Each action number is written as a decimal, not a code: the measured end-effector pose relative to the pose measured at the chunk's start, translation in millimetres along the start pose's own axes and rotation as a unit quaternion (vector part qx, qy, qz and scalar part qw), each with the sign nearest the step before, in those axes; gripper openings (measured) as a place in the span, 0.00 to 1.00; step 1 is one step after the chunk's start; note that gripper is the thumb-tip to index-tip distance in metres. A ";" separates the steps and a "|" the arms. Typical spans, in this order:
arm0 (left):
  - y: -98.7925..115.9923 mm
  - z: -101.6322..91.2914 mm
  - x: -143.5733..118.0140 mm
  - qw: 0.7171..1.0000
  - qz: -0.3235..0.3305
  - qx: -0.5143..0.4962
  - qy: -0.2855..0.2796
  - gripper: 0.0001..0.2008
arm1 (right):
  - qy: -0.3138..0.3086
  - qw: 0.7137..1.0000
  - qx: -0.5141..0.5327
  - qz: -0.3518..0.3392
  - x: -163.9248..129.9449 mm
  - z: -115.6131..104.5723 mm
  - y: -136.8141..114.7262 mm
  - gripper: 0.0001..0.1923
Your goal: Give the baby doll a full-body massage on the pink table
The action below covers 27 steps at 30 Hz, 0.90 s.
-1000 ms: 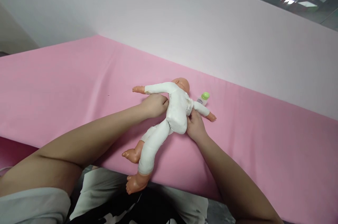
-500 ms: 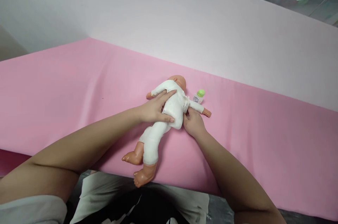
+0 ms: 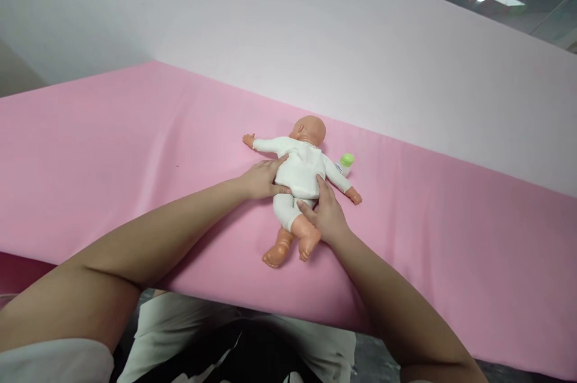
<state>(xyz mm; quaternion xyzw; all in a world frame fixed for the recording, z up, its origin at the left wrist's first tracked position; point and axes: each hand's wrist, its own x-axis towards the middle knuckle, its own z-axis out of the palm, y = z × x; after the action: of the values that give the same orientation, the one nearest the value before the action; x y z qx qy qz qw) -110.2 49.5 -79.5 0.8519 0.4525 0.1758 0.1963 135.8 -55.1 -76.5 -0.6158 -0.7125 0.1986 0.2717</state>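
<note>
A baby doll (image 3: pixel 300 169) with a white cloth body lies on its front, its back up and its head turned away from me. My left hand (image 3: pixel 264 180) grips the left side of its trunk, with the thumb at the waist and the fingers along the flank. On the opposite side my right hand (image 3: pixel 327 211) holds the waist and hip, its thumb over the seat. The undersides of both grips are hidden by the doll. Both doll arms stretch outward, and its bare feet point towards me, one leg across the other.
A small clear bottle with a green cap (image 3: pixel 347 160) stands beside the doll's right-hand arm. Pink sheeting (image 3: pixel 216 130) covers the table, with a pale wall (image 3: pixel 288 28) behind it. The table's front edge runs just above my lap.
The doll has turned and moved away from the front edge; its legs have swung right. My right hand has shifted its grip to the waist, with the thumb now showing on top.
</note>
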 end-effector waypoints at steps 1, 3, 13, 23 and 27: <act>3.8 0.7 -0.6 1.000 -0.007 0.010 -0.005 0.64 | -0.003 1.000 -0.002 0.004 -0.2 0.5 -1.6 0.53; 10.4 1.4 -1.7 1.000 -0.016 0.013 -0.008 0.65 | -0.012 1.000 -0.006 0.017 -0.2 0.9 -4.5 0.57; -3.7 16.2 2.9 0.991 -0.012 -0.134 -0.003 0.71 | -0.031 0.999 0.026 0.021 0.6 2.3 0.4 0.61; -14.3 -1.4 0.6 0.985 0.063 -0.142 -0.071 0.76 | -0.055 0.997 0.040 -0.027 7.1 -7.4 12.1 0.56; -11.0 -7.0 -1.4 0.986 0.044 -0.134 -0.091 0.77 | -0.082 0.994 0.065 -0.044 9.6 -17.6 15.4 0.54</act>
<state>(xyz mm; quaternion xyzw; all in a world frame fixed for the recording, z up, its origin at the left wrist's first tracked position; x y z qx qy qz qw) -122.0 55.2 -79.0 0.8496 0.3671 0.1654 0.3408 157.8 -44.0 -71.0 -0.5467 -0.7441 0.2825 0.2601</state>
